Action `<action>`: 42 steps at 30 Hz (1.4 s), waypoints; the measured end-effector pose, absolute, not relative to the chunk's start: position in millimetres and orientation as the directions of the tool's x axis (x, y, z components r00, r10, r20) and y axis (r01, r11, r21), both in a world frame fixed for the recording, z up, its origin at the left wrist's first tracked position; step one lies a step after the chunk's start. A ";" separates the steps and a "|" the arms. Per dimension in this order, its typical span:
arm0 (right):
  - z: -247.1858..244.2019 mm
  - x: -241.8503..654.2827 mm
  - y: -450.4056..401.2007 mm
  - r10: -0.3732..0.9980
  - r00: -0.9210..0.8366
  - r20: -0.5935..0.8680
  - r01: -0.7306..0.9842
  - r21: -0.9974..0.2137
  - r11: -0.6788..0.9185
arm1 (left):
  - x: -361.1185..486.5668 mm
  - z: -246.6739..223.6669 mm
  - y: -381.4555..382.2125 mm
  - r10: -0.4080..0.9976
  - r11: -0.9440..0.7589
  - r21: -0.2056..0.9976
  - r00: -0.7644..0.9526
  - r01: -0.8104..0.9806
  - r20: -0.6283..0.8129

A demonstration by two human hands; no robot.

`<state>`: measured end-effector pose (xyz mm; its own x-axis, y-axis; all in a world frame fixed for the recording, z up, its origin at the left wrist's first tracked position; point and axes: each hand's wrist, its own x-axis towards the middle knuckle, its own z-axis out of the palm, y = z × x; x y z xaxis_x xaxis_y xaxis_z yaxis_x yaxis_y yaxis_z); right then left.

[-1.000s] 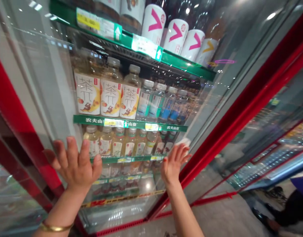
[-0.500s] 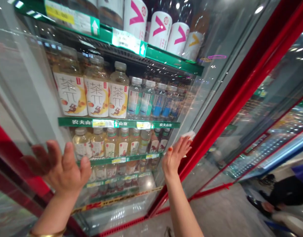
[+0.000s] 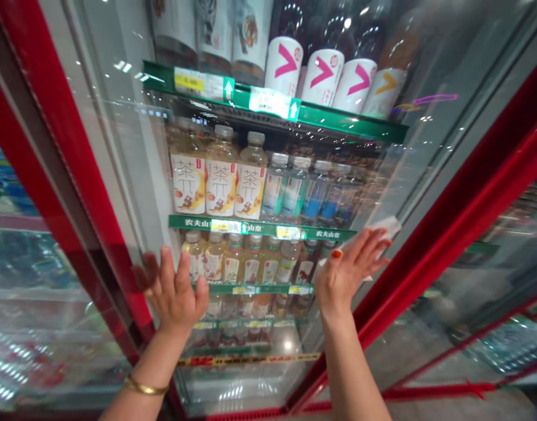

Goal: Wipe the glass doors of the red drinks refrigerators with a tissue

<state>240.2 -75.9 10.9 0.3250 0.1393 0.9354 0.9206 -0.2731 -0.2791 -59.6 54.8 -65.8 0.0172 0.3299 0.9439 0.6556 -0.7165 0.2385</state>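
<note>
Red-framed glass door [image 3: 435, 128], drinks shelves [image 3: 349, 124] behind. I count three white-label tea bottles [image 3: 220, 190], four V-label bottles [image 3: 323, 76] above, one white sheet [image 3: 390, 225]. My right hand [image 3: 345, 280], fingers extended, flattens the sheet at the glass, beside the right frame [image 3: 452, 219]. Left hand [image 3: 176, 298]: spread wide; can't tell if touching.

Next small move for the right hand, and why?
I'd probably slide the right hand slightly left with the white sheet: the sheet lies beneath its spread fingers, close to the red frame, while the glass door extends leftward.
</note>
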 end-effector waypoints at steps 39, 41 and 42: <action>18.4 152.7 -52.6 0.440 -0.652 0.618 0.749 0.617 0.243 | -59.1 -93.3 55.6 0.037 -0.817 0.107 -0.134 0.567 0.990; 40.5 185.3 -63.1 0.391 -0.417 0.821 0.892 0.451 0.004 | -59.1 -81.9 50.2 0.034 -0.802 0.068 -0.068 0.594 0.997; 52.8 192.5 -63.7 0.345 -0.286 0.894 0.939 0.333 -0.086 | -57.6 -73.5 46.4 0.044 -0.786 0.058 -0.038 0.616 0.998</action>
